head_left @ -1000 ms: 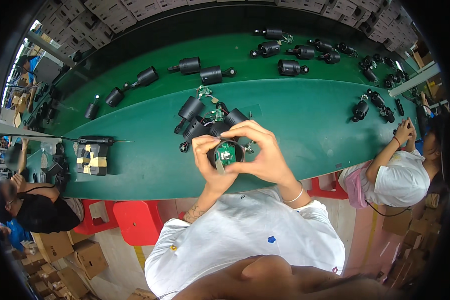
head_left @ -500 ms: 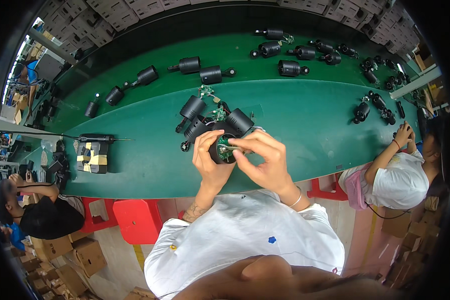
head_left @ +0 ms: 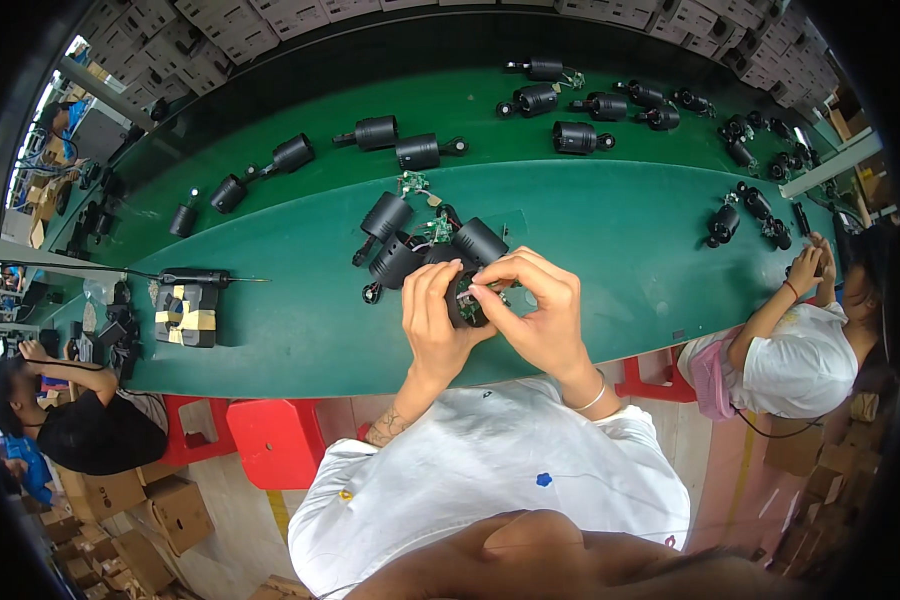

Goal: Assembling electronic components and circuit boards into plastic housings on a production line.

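We grip the black camera housing [head_left: 463,300] in our left hand [head_left: 432,318], above the green desk [head_left: 610,250]; our right hand [head_left: 535,315] pinches its circuit board, fingertips closed narrowly.

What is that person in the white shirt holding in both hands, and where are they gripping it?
A small black round housing with a green circuit board inside. The left hand wraps its left side; the right hand pinches at its open front with the fingers.
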A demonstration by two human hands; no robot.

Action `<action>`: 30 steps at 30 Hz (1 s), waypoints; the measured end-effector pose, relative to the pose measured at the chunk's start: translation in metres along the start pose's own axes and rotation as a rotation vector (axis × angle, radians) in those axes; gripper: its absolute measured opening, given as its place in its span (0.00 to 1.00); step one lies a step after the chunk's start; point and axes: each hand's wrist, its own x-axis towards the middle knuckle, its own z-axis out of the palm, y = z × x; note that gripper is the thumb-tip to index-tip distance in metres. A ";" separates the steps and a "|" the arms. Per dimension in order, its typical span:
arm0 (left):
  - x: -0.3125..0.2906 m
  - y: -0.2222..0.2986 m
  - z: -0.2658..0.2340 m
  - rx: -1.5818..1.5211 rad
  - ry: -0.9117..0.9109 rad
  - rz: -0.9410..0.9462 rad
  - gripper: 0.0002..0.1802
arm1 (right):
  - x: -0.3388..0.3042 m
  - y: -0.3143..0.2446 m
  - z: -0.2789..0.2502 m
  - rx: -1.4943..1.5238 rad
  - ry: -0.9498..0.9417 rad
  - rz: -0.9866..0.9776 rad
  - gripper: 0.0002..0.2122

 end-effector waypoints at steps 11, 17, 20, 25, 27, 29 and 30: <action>-0.005 -0.001 0.007 -0.294 0.171 -0.097 0.31 | -0.014 0.001 0.020 0.193 0.157 -0.019 0.11; -0.006 0.000 0.006 -0.580 0.223 -0.171 0.29 | 0.000 0.007 0.015 0.288 -0.011 0.007 0.09; -0.007 0.000 0.005 -0.538 0.215 -0.156 0.27 | -0.002 0.010 0.016 0.252 -0.036 0.002 0.09; -0.012 -0.003 0.011 -0.530 0.248 -0.141 0.24 | -0.009 0.013 0.025 0.208 0.002 0.006 0.08; -0.013 -0.005 0.014 -0.565 0.290 -0.141 0.22 | -0.013 0.012 0.031 0.198 0.064 0.014 0.08; -0.013 -0.006 0.016 -0.561 0.294 -0.146 0.21 | -0.016 0.012 0.037 0.180 0.088 0.023 0.08; -0.013 -0.006 0.016 -0.556 0.299 -0.150 0.20 | -0.018 0.012 0.040 0.163 0.111 0.032 0.08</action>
